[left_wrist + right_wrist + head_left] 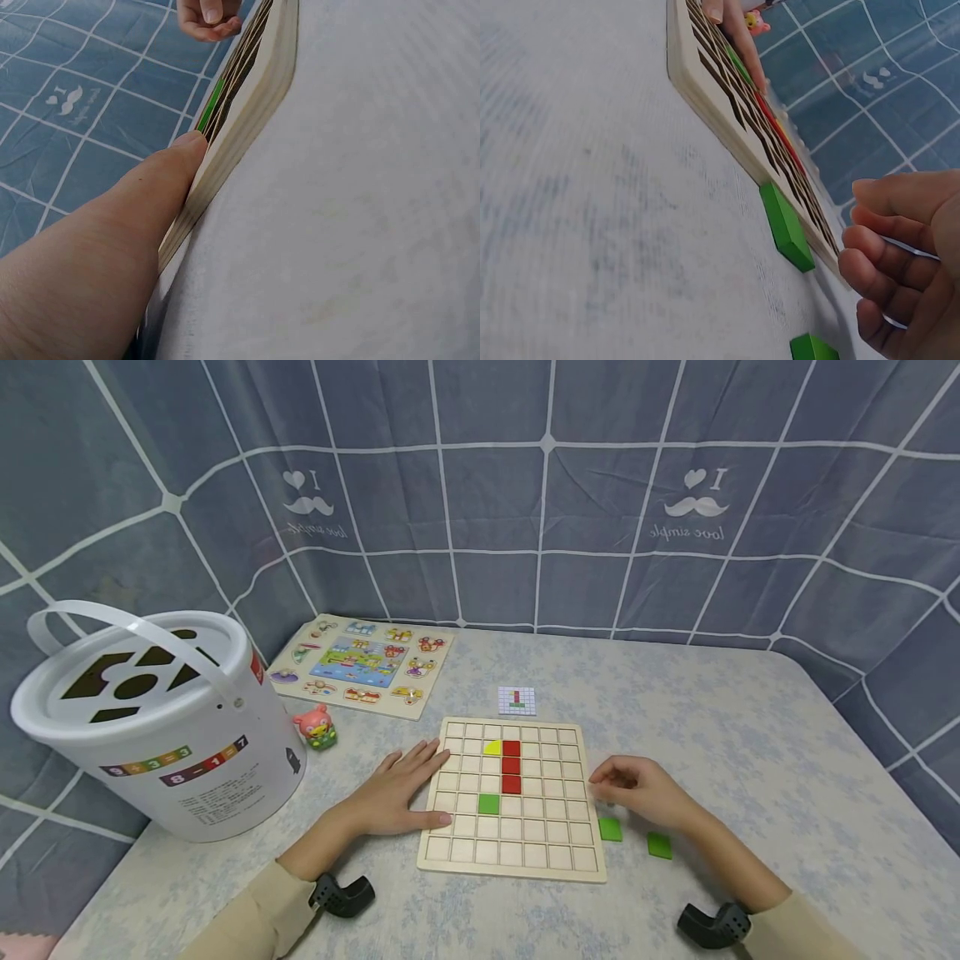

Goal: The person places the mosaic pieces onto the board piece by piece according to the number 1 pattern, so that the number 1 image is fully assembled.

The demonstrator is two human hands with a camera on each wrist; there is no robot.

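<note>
A wooden grid board [555, 831] lies flat on the table. Set in its cells are several red square tiles [511, 766], one green square tile [489, 804] and a yellow rounded tile [492, 747]. My left hand [397, 789] rests with spread, straight fingers on the board's left edge, its thumb along the rim in the left wrist view. Beside the right edge hovers my right hand [637, 789], fingers loosely curled, and the right wrist view shows nothing between them. Near it on the table lie two loose green tiles, one [611, 830] against the board, the other [660, 846] farther right.
A small pattern card [517, 701] lies just beyond the board. Farther left are a picture puzzle board [300, 672], a pink toy figure [317, 727] and a large white bucket [225, 777] with a shape-sorter lid. A grey-blue checked curtain [495, 502] hangs behind the table.
</note>
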